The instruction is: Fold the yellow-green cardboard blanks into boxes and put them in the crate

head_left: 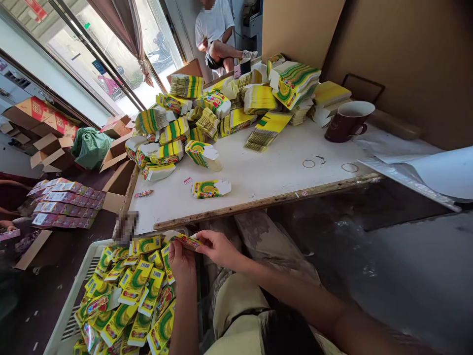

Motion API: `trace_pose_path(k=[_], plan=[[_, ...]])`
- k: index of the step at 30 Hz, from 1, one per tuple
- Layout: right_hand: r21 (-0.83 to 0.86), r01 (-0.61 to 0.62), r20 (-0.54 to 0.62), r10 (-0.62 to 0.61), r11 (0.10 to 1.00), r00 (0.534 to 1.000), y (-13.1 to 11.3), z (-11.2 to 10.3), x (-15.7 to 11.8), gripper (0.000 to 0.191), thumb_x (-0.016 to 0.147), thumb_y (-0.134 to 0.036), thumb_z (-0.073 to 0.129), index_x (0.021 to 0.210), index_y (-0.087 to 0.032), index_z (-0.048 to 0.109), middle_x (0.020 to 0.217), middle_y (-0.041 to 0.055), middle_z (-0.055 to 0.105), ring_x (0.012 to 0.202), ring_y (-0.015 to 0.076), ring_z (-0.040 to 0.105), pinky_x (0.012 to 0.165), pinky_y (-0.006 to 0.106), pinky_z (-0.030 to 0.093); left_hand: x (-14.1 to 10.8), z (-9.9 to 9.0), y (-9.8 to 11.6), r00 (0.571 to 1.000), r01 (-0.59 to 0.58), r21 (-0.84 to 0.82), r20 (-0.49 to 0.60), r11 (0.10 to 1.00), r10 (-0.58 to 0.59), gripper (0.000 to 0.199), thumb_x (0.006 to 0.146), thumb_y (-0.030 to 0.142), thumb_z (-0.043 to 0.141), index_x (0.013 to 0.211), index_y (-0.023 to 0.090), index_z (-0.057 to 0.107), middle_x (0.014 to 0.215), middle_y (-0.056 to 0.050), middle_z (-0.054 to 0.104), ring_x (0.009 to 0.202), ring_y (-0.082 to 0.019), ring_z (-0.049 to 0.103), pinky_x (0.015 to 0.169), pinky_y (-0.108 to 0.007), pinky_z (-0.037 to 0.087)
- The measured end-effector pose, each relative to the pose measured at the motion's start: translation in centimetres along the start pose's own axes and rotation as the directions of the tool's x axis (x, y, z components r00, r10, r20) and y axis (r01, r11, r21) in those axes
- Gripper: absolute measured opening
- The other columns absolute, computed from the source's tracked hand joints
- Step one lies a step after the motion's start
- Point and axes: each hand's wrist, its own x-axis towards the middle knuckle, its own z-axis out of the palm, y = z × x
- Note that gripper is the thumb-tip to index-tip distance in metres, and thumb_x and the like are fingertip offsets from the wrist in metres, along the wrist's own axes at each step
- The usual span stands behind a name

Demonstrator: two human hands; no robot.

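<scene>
Between my two hands, over the basket's right rear corner, is a small colourful packet (189,241) with a white flap at its left end. My left hand (181,259) grips the left end, its fingers closed. The fingertips of my right hand (216,249) pinch the right end. Below and left, a white plastic basket (70,315) holds several yellow-green boxes (136,281). One yellow box with an open white flap (210,189) lies near the table's front edge, and another carton (203,155) stands behind it.
Flat carton stacks (258,98) pile up on the white table (281,167). A dark mug (349,121) stands at the right. Pink boxes (68,202) and open cardboard boxes (53,153) are at the left. A person (216,29) sits behind the table.
</scene>
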Motion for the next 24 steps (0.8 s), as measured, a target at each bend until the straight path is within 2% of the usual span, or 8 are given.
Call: trace_pose_path(k=[3,7,9,12,16,20,22,24], plan=[[-0.189,0.152,-0.033,-0.161,0.97,0.986,-0.6,-1.0,0.0,0.021,0.089,-0.017,0.058,0.105,-0.019,0.072,0.099,0.0055,0.073,0.089,0.0173,0.064,0.08,0.029,0.048,0.3,-0.2,1.8,1.0,-0.012,0.027,-0.024,1.0,0.013,0.031,0.072,0.048,0.079,0.086,0.022,0.068,0.083,0.0,0.071,0.077,-0.015,0.067,0.072,-0.028,0.055],[-0.527,0.278,0.062,-0.289,0.803,0.955,-1.5,-3.1,0.3,0.022,0.093,-0.02,0.056,0.108,-0.024,0.073,0.098,0.006,0.073,0.093,0.0191,0.061,0.09,0.035,0.047,1.0,-1.1,7.0,0.984,-0.149,0.19,0.121,0.971,0.127,0.055,0.081,0.052,0.069,0.126,0.023,0.06,0.128,-0.01,0.065,0.119,-0.025,0.06,0.104,-0.04,0.048],[-0.679,0.32,0.119,-0.331,0.661,0.936,-1.8,-3.4,0.1,0.023,0.095,-0.018,0.054,0.103,-0.028,0.074,0.097,0.0042,0.072,0.097,0.0194,0.058,0.104,0.043,0.039,1.3,-1.7,8.8,0.933,-0.289,0.424,0.327,0.858,0.152,0.075,0.077,0.055,0.071,0.141,0.022,0.048,0.142,-0.013,0.054,0.133,-0.031,0.05,0.114,-0.049,0.036],[-0.724,0.431,0.224,-0.406,0.539,0.886,-2.0,-2.6,-0.5,0.024,0.097,-0.02,0.052,0.099,-0.032,0.073,0.092,-0.0003,0.071,0.102,0.018,0.056,0.119,0.049,0.02,1.0,-2.0,8.5,0.842,-0.393,0.685,0.536,0.613,-0.061,0.1,0.06,0.045,0.086,0.145,0.021,0.041,0.147,-0.016,0.048,0.136,-0.036,0.045,0.115,-0.056,0.033],[-0.667,0.442,0.17,-0.455,0.6,0.874,-2.5,-1.9,-1.1,0.032,0.091,-0.023,0.059,0.122,-0.03,0.064,0.131,0.0057,0.061,0.134,0.0233,0.043,0.122,0.054,0.012,-0.1,-1.5,5.5,0.83,-0.384,0.795,0.52,0.47,-0.202,0.069,0.069,0.035,0.076,0.131,0.019,0.051,0.12,-0.013,0.066,0.109,-0.032,0.065,0.092,-0.048,0.053],[-0.348,0.181,-0.151,-0.246,0.92,0.957,-2.3,-2.2,-0.6,0.073,0.078,-0.037,0.073,0.143,-0.018,0.044,0.155,0.0176,0.034,0.146,0.0319,0.026,0.12,0.055,0.02,-0.9,-1.2,4.4,0.86,-0.409,0.805,0.498,0.431,-0.114,0.064,0.071,0.044,0.074,0.124,0.018,0.051,0.106,-0.011,0.069,0.094,-0.029,0.068,0.078,-0.042,0.056],[0.027,0.026,-0.073,-0.024,0.999,0.997,-1.7,-1.9,-0.2,0.061,0.083,-0.041,0.065,0.138,-0.019,0.049,0.148,0.0151,0.046,0.141,0.0286,0.036,0.118,0.05,0.026,-1.2,-1.2,4.3,0.854,-0.438,0.785,0.516,0.438,-0.07,0.066,0.074,0.044,0.073,0.128,0.018,0.047,0.108,-0.012,0.068,0.095,-0.029,0.068,0.078,-0.041,0.056],[0.295,-0.154,0.115,0.125,0.943,0.985,-1.0,-1.4,0.0,0.047,0.087,-0.047,0.058,0.126,-0.019,0.058,0.128,0.0129,0.062,0.127,0.0265,0.051,0.109,0.046,0.04,-1.6,-1.2,4.2,0.835,-0.484,0.766,0.548,0.423,-0.038,0.07,0.076,0.042,0.072,0.135,0.019,0.041,0.117,-0.014,0.065,0.101,-0.03,0.068,0.082,-0.042,0.055]])
